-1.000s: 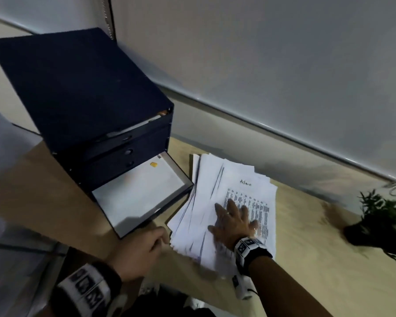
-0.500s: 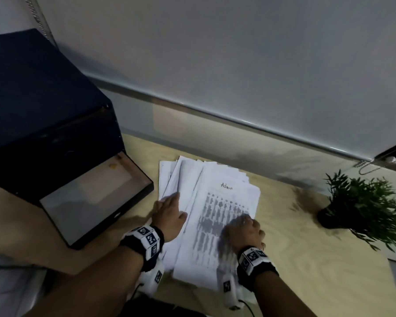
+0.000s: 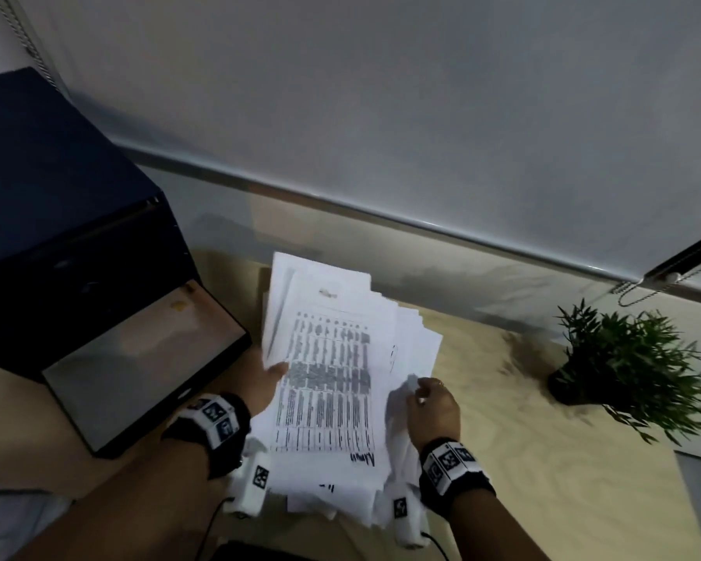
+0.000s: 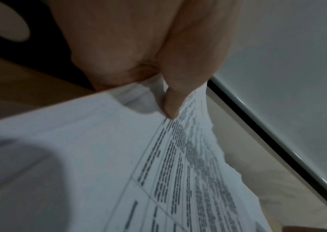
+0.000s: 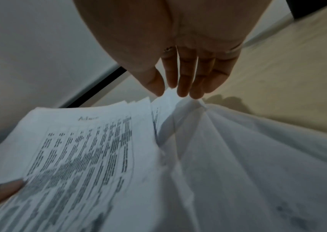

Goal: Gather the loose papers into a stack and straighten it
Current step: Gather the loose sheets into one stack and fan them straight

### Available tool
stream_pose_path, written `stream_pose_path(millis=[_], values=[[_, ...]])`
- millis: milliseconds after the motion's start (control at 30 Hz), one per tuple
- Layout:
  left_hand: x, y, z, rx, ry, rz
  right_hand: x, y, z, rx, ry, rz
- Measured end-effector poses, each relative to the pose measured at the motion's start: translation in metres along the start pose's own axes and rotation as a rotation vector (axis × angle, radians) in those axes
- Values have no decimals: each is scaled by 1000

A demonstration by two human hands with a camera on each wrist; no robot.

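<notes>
A loose, uneven pile of white papers (image 3: 332, 382) with a printed table on the top sheet is held between my two hands above the wooden desk (image 3: 543, 459). My left hand (image 3: 274, 372) grips the pile's left edge. Its thumb (image 4: 170, 108) lies on the printed papers (image 4: 99, 157) and the other fingers are hidden underneath. My right hand (image 3: 415, 388) pinches the right edge, where the sheets fan out. The right wrist view shows its fingertips (image 5: 184, 89) closing with the thumb on a corner of the papers (image 5: 99, 157).
A dark blue drawer cabinet (image 3: 57, 236) stands on the left with its bottom drawer (image 3: 138, 378) pulled out beside the pile. A small potted plant (image 3: 624, 370) sits on the right of the desk. A grey blind (image 3: 381, 115) hangs behind.
The pile lay flat on the desk under both hands. Both hands now grip its side edges and it has come up toward me. My head has turned right.
</notes>
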State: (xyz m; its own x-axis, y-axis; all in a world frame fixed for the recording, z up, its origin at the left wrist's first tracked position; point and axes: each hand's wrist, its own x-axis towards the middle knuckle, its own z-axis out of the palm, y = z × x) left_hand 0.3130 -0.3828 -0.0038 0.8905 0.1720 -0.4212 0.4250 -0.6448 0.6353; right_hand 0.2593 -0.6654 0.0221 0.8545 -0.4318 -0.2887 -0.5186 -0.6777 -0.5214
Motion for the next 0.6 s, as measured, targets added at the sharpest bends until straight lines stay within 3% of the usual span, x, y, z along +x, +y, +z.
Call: stream_pose_path(millis=[167,267,333,400,600], values=[[-28,23,-64,-105,229,137,-4,-31,27,-199,-92,29],[-35,25,-100,-75,330,251,-11,-52,52,-207,-73,216],[-34,21,-116,-48,333,321,-18,-62,61,-244,-71,258],[-34,18,-132,-37,337,331,-20,-71,68,-283,-69,239],[-31,-1,-165,-157,333,155,-13,-87,77,-123,-164,194]])
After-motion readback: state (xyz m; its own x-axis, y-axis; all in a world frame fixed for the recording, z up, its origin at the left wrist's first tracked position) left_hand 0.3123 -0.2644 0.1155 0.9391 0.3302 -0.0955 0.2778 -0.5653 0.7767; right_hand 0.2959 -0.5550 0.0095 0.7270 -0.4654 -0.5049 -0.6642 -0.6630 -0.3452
